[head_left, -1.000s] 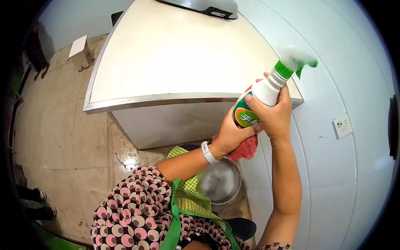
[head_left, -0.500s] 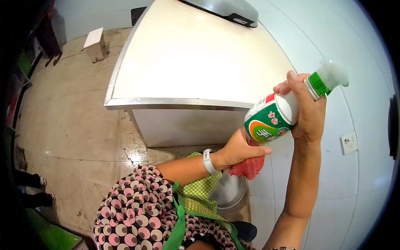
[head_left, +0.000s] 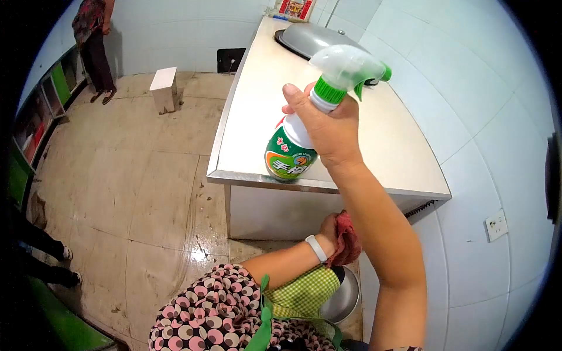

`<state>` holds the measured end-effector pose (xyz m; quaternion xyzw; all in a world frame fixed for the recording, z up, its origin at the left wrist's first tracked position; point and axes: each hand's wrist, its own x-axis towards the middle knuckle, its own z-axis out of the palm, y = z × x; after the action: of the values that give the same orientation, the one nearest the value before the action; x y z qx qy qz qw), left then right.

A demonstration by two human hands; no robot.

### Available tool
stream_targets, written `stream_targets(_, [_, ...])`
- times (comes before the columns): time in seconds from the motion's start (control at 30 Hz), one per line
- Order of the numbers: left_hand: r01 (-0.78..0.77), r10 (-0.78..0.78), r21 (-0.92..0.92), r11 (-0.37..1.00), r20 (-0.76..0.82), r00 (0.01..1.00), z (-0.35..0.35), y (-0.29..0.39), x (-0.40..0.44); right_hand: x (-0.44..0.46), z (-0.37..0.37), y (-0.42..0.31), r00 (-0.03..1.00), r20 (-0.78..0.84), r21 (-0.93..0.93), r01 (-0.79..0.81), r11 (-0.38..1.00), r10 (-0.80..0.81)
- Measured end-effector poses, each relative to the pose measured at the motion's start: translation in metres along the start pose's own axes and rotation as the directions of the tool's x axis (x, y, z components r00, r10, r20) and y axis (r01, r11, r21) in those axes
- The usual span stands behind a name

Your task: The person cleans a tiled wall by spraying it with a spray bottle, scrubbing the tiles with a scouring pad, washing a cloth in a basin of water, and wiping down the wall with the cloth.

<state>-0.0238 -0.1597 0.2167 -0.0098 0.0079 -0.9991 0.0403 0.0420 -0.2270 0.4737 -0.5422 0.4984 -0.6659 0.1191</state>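
My right hand (head_left: 333,131) is wrapped round the neck of a white and green spray bottle (head_left: 291,146), its clear nozzle head pointing to the right. The bottle is held upright, slightly tilted, at the front edge of a cream countertop (head_left: 252,111); I cannot tell whether its base touches the top. Lower down, my left hand (head_left: 329,229) grips a crumpled red cloth (head_left: 348,243) in front of the counter, below its edge. The cloth hides most of its fingers.
A grey domed lid (head_left: 316,38) rests at the counter's far end. Below my left arm, a metal basin (head_left: 342,298) stands on the floor. A small white stool (head_left: 164,88) and a standing person (head_left: 96,52) are at the back left. A socket (head_left: 496,226) is on the right wall.
My right hand has moved the bottle left, over the counter's front edge, and turned it more upright. The left hand with the cloth is lower, and the view now takes in more of the room.
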Motion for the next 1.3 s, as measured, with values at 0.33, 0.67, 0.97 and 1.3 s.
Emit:
stream_targets(0.33, [-0.149, 0.143, 0.263, 0.953, 0.045, 0.989, -0.029, -0.013, 0.023, -0.062, -0.079, 0.018, 0.997, 0.047, -0.483, 0.074, 0.872, -0.058])
stream_targets(0.67, [0.122, -0.046, 0.345, 0.931, -0.219, 0.975, 0.034, -0.029, 0.014, -0.285, -0.186, 0.089, 0.757, -0.52, -0.171, -0.547, 0.82, 0.396])
stream_targets(0.97, [0.478, -0.171, 0.562, 0.675, -0.511, 0.843, -0.026, -0.059, 0.002, -0.357, -0.183, 0.146, 0.649, -0.571, -0.07, -0.649, 0.757, 0.503])
stream_targets(1.3, [0.247, 0.078, 0.458, 0.854, -0.583, 0.809, -0.049, 0.015, 0.006, -0.443, -0.169, 0.217, 0.137, -0.55, 0.502, -0.734, 0.457, 0.824])
